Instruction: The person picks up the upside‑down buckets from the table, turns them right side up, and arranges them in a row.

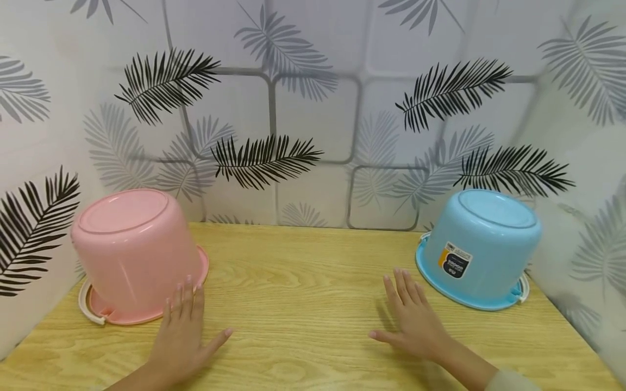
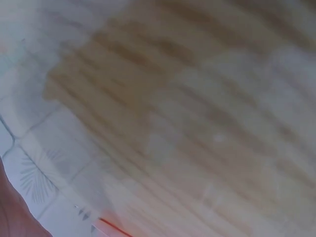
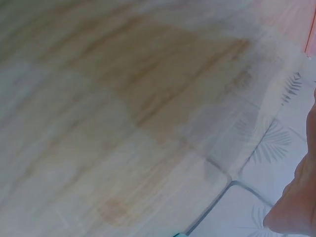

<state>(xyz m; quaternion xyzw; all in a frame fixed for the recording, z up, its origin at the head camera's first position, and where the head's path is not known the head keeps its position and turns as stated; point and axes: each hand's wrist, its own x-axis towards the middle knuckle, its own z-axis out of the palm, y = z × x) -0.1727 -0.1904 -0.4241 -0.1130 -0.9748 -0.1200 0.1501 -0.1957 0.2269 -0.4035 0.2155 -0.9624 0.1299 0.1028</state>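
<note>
My left hand (image 1: pixel 181 336) has its fingers straight and the thumb spread out. Its fingertips overlap the lower rim of an upside-down pink bucket (image 1: pixel 134 255) in the head view; whether they touch it I cannot tell. On the other side, my right hand (image 1: pixel 415 326) is also spread, palm toward the wooden table (image 1: pixel 293 315), and holds nothing. Beyond it, to the right, a light blue bucket (image 1: pixel 489 244) stands upside down with a dark label on its side. Each wrist view shows mostly blurred table surface, with part of a hand (image 2: pixel 17 212) at the edge.
Behind the table rises a wall (image 1: pixel 313 119) covered with leaf and rounded-square patterns. A pale handle (image 1: pixel 88 307) hangs at the pink bucket's rim, and another handle (image 1: pixel 524 288) sits at the blue bucket's right side. Wood surface lies between the two buckets.
</note>
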